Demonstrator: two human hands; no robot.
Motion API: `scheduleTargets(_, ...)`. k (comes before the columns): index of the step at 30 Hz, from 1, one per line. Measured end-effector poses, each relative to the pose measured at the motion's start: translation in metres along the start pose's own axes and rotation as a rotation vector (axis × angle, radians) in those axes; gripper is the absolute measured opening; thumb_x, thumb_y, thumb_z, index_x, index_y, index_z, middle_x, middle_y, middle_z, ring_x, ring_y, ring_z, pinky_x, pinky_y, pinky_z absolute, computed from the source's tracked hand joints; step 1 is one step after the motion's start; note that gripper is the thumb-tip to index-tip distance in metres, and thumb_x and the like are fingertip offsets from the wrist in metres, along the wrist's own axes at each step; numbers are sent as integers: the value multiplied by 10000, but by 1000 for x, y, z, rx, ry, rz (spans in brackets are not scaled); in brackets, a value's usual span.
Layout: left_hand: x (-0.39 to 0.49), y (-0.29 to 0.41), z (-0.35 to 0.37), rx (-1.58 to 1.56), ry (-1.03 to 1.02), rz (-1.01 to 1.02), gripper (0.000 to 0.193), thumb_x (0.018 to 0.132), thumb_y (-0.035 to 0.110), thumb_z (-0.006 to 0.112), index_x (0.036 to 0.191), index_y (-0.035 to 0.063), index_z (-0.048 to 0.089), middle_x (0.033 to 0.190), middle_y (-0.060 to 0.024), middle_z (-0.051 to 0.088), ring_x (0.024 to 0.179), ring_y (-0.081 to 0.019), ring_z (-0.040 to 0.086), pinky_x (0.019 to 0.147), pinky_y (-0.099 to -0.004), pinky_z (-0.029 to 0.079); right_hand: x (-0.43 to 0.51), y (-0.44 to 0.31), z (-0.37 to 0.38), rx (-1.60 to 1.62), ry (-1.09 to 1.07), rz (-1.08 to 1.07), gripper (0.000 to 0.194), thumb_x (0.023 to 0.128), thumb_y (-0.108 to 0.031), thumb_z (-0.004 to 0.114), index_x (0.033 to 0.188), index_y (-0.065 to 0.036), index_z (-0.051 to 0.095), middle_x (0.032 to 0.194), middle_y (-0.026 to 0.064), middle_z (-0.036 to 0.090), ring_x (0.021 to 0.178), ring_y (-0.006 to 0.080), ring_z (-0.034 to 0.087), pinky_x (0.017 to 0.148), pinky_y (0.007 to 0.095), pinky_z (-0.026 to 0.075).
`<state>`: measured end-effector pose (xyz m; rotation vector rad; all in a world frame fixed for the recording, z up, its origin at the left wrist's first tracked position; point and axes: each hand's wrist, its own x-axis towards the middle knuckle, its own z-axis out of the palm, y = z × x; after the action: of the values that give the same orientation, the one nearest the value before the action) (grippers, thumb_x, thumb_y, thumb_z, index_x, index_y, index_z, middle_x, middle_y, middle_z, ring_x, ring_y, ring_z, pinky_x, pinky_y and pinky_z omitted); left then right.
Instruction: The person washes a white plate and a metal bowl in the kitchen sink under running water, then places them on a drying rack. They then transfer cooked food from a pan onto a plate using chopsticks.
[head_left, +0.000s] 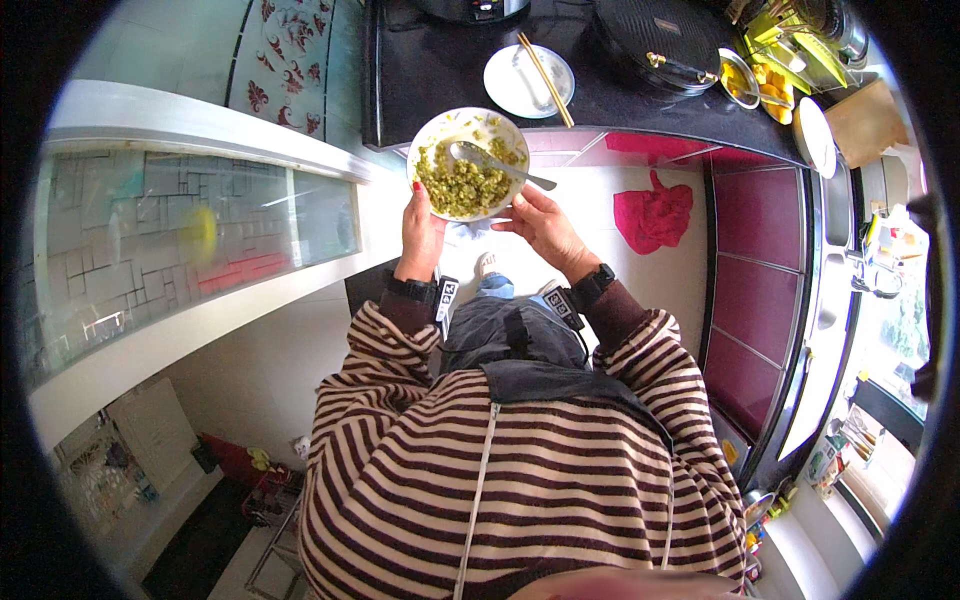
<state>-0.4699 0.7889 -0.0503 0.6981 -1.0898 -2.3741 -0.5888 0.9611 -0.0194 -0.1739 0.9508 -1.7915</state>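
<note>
Between my two hands I hold a white bowl (420, 135) in the air, just in front of the dark counter's edge. Chopped green and yellowish food (465, 184) covers much of its inside. A metal spoon (480, 156) rests in the bowl, its handle sticking out over the right rim. My left hand (423, 229) grips the lower left rim, thumb on top. My right hand (544, 229) supports the lower right side; its fingers reach partly under the bowl. Beyond the bowl, a white plate (510, 79) lies on the counter with a pair of wooden chopsticks (546, 79) across it.
On the black counter (442, 75) sits a black lidded electric appliance (660, 45). Near it are a bowl of yellow pieces (739, 79) and a white bowl (814, 135) at the edge. A sink (834, 202) is at right. A red cloth (654, 214) lies low, and a glazed sliding door (195, 210) stands left.
</note>
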Motion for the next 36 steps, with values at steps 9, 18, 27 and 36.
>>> scheduleTargets(9,97,-18,-48,-5,118,115,489,989,387,403,1303,13,378,1245,-133,530,1079,-269,569,878,-420,503,-63,-20,-69,-291,240,41,495,962,-220,513,1387,-13,368,1303,149,523,1126,247,560,906,349,469)
scheduleTargets(18,167,-40,-86,0,119,94,533,984,387,417,1344,11,302,1299,-180,468,1088,-328,558,891,-440,523,-158,-54,-124,-219,646,-60,427,950,-183,511,1336,-17,439,1194,106,600,1053,201,586,887,333,456)
scheduleTargets(27,184,-41,-91,-64,267,-26,557,967,403,449,1349,17,325,1290,-181,478,1100,-322,560,922,-425,522,-142,-113,-132,-265,652,-222,391,968,-211,510,1320,-47,470,1165,89,609,1017,171,594,856,298,482)
scheduleTargets(36,192,-40,-98,10,307,-35,612,932,442,504,1305,-22,365,1178,-215,538,984,-330,609,842,-405,564,-68,-224,-186,-911,666,-357,420,927,-181,566,1329,-98,477,1193,82,568,1007,162,583,851,296,485)
